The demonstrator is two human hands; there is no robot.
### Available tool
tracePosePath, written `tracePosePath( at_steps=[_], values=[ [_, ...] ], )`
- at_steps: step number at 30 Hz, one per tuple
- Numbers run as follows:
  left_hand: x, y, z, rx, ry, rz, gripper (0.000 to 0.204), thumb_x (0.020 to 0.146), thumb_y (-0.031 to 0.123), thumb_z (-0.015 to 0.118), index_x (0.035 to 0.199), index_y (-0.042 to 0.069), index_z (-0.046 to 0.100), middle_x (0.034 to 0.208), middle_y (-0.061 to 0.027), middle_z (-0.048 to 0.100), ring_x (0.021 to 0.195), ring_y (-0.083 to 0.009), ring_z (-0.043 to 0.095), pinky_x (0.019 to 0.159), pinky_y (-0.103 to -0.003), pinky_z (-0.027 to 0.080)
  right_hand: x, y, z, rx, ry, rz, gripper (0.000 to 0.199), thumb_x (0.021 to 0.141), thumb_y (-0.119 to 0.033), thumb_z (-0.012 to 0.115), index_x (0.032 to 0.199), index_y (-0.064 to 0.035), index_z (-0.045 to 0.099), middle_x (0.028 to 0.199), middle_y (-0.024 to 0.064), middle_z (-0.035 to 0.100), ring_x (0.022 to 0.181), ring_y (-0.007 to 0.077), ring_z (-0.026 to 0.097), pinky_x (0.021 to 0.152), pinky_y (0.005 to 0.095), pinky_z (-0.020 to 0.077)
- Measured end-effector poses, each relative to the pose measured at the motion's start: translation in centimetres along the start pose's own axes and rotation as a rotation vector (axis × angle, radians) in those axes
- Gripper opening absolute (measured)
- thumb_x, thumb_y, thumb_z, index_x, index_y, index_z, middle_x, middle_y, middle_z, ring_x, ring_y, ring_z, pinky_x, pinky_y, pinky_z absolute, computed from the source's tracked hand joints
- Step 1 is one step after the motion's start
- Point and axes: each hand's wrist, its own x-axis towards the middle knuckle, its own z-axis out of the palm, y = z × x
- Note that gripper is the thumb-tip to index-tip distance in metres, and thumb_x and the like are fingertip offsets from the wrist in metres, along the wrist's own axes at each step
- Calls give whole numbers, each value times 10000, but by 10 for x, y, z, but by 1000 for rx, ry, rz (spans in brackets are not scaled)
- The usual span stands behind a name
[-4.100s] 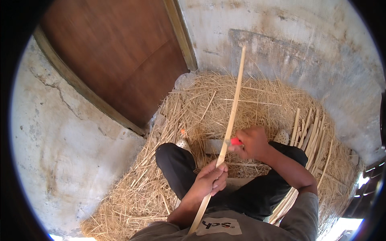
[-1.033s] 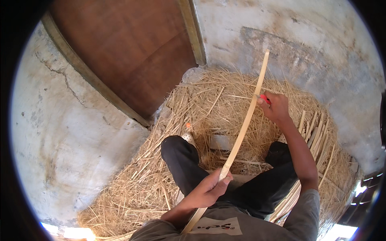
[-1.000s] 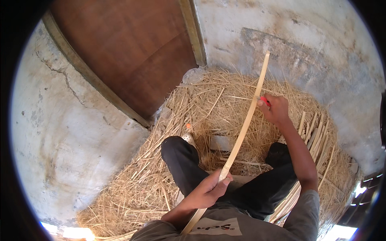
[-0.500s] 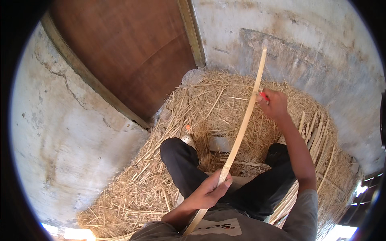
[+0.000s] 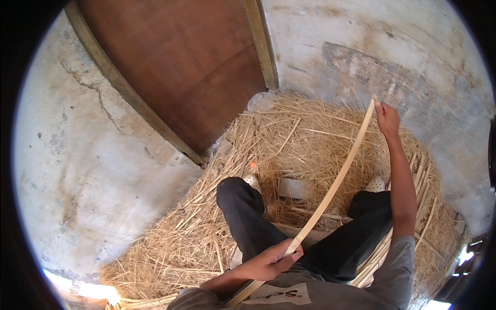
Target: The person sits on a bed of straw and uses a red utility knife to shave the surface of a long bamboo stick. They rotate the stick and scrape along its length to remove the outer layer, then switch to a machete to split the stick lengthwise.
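Head view shows the strip (image 5: 338,181), pale and slightly bowed, running from the bottom centre to the upper right of the frame. The left hand (image 5: 274,262) is gripping it low, at bottom centre. The right hand (image 5: 387,119) is closed around a red tool (image 5: 384,110), mostly hidden, just beside the far end of the strip. Whether its edge touches the strip, one cannot tell.

With so long a span between the hands, the strip could probably flex or twist, and then the tool might slip off the tip. A weak left grip could let the strip slide toward the shirt (image 5: 330,294).

Upper right, the wall (image 5: 434,62) limits the reach beyond the tip. The sticks (image 5: 424,181) lie near the right forearm. More room appears over the straw (image 5: 305,121), toward the door (image 5: 175,67) at upper left.
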Motion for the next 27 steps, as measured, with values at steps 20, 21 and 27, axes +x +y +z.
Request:
tracePosePath(
  at_steps=[20, 21, 27],
  values=[
    [48, -9, -20, -248, 230, 76, 256, 1023, 295, 410, 1094, 59, 480, 611, 23, 407, 417, -40, 346, 374, -192, 291, -179, -188, -36, 397, -296, -811, 546, 767, -605, 643, 611, -101, 504, 506, 67, 476, 427, 244, 518, 425, 368, 398],
    [48, -8, -17, -247, 242, 67, 241, 1020, 285, 418, 1081, 60, 478, 602, 22, 401, 417, -45, 340, 369, -194, 290, -176, -187, -34, 360, -280, -802, 543, 769, -603, 642, 610, -102, 505, 496, 67, 474, 418, 249, 514, 421, 370, 397],
    [50, -10, -10, -139, 265, 82, 191, 1001, 260, 476, 1042, 74, 479, 629, 21, 410, 449, -48, 359, 387, -188, 302, -155, -172, -28, 195, -345, -614, 557, 779, -624, 614, 592, -108, 517, 449, 71, 464, 396, 257, 514, 410, 376, 400]
  ],
)
